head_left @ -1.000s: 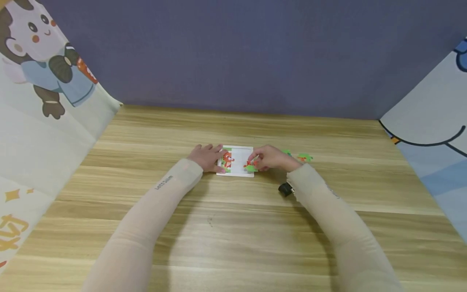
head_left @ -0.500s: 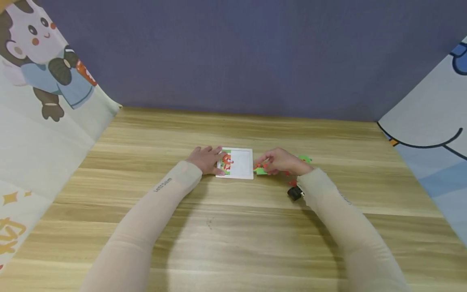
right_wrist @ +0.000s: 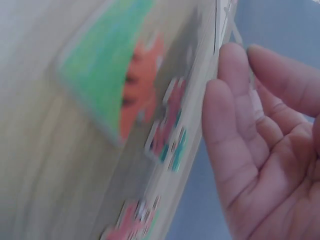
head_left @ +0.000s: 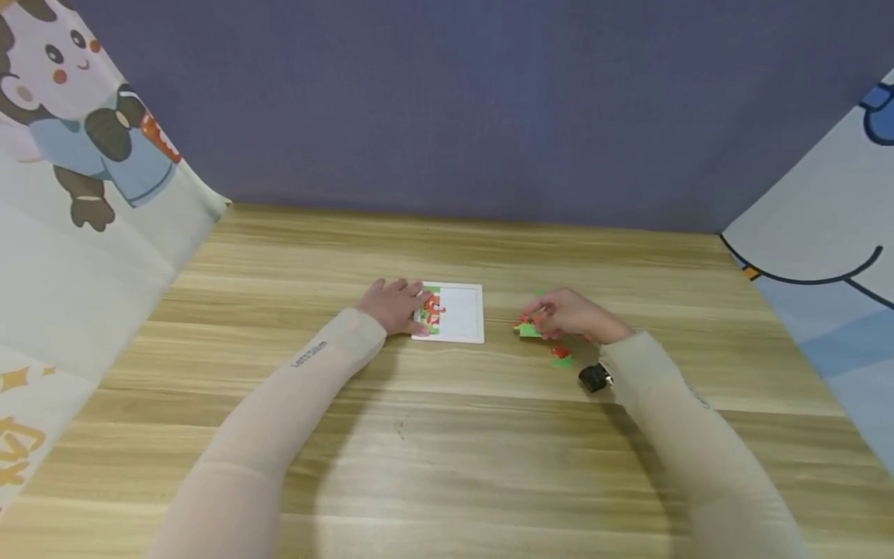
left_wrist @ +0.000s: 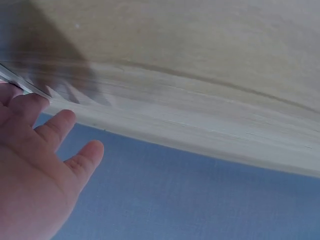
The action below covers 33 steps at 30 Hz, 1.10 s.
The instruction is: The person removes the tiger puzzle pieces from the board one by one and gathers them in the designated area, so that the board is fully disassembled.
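Observation:
In the head view my left hand (head_left: 394, 306) rests spread on the left side of a white puzzle tray (head_left: 462, 339). Inside the tray, along its left side, a puzzle strip (head_left: 432, 310) shows an orange cartoon animal on green; the rest of the inside is white. To the tray's right, my right hand (head_left: 571, 314) pinches a green and orange puzzle piece (head_left: 528, 329), just off the table. Another puzzle piece (head_left: 561, 356) lies below that hand. In the right wrist view the thumb and index finger come together, and a blurred green and orange piece (right_wrist: 97, 65) shows large.
More loose puzzle pieces (right_wrist: 167, 120) lie near the right hand, partly hidden by it in the head view. A small black device (head_left: 595, 378) sits at the right wrist. The wooden table (head_left: 447, 458) ends at a dark blue partition (head_left: 447, 109) behind.
My right hand has moved right, off the tray, carrying the green and orange puzzle piece away from it. My left hand has stayed on the tray's left side.

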Tool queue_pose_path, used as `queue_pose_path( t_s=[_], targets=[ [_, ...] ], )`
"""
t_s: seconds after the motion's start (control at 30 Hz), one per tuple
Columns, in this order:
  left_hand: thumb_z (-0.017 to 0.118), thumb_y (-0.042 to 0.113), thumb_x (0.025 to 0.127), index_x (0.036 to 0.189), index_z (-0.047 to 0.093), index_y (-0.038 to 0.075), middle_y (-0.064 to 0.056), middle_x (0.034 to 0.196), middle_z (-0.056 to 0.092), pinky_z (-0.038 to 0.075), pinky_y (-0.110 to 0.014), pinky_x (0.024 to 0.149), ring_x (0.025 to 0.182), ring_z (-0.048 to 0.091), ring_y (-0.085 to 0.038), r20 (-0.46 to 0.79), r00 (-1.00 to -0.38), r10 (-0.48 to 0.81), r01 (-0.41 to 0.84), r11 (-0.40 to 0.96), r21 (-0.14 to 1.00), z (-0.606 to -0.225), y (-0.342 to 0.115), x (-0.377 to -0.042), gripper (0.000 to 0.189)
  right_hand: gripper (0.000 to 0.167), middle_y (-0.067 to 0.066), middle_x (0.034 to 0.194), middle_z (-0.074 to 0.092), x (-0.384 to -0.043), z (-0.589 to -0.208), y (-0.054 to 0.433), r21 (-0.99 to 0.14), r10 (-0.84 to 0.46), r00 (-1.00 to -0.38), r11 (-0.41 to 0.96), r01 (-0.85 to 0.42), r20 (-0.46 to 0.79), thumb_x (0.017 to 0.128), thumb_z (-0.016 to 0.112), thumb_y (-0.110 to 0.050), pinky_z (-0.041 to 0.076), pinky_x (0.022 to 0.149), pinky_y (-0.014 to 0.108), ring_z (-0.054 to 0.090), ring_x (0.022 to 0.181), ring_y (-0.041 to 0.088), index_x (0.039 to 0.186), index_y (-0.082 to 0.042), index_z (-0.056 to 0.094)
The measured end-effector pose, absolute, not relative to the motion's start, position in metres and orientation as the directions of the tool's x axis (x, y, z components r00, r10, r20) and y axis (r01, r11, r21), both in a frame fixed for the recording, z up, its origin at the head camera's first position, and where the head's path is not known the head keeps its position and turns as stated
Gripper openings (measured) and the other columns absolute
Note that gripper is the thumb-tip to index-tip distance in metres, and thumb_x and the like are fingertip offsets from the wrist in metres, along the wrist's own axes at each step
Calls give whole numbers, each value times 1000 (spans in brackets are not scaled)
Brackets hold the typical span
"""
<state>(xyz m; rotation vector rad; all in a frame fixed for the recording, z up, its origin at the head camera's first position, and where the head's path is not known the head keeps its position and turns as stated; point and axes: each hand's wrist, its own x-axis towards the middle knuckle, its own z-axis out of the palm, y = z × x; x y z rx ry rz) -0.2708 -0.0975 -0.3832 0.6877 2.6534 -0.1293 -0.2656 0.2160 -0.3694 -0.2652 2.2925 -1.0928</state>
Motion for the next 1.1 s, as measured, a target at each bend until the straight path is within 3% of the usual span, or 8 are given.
queue_pose_path(
  t_s=[0.07,0.27,0.53,0.8,1.1],
  targets=[
    [49,59,91,153,24,16,-7,158,20,14,-56,113,143,20,-32,-377,-803,462,502,865,-9,-384,-97,-270,79,39,19,108,64,-264,-370,224,-768,-405,-814,636,76,-416,88,55,6,54,69,32,64,77,17,127,11,54],
    [46,57,94,150,32,11,-9,155,28,16,-54,113,142,23,-31,-327,-802,499,553,828,-94,-385,-99,-264,74,41,7,85,63,-260,-368,244,-783,-395,-823,616,93,-409,86,56,6,50,63,27,59,71,15,127,12,53],
    [45,58,94,149,35,11,-7,154,31,17,-55,113,142,23,-31,-323,-775,544,595,799,-83,-383,-100,-261,73,45,11,94,65,-250,-361,266,-777,-362,-837,619,114,-411,86,58,4,56,75,36,63,79,18,129,16,48],
    [41,60,95,152,29,17,-4,156,26,19,-56,112,143,20,-33,-336,-712,616,648,761,22,-379,-108,-250,72,41,6,89,65,-244,-358,283,-750,-365,-817,651,119,-447,89,58,1,56,73,35,63,77,16,126,15,50],
    [43,56,96,151,31,13,-7,155,27,24,-55,111,142,24,-32,-332,-662,672,682,724,106,-380,-115,-241,71,40,20,115,61,-236,-358,299,-726,-368,-792,675,134,-488,92,55,-1,56,73,35,64,79,15,128,15,48]
  ],
)
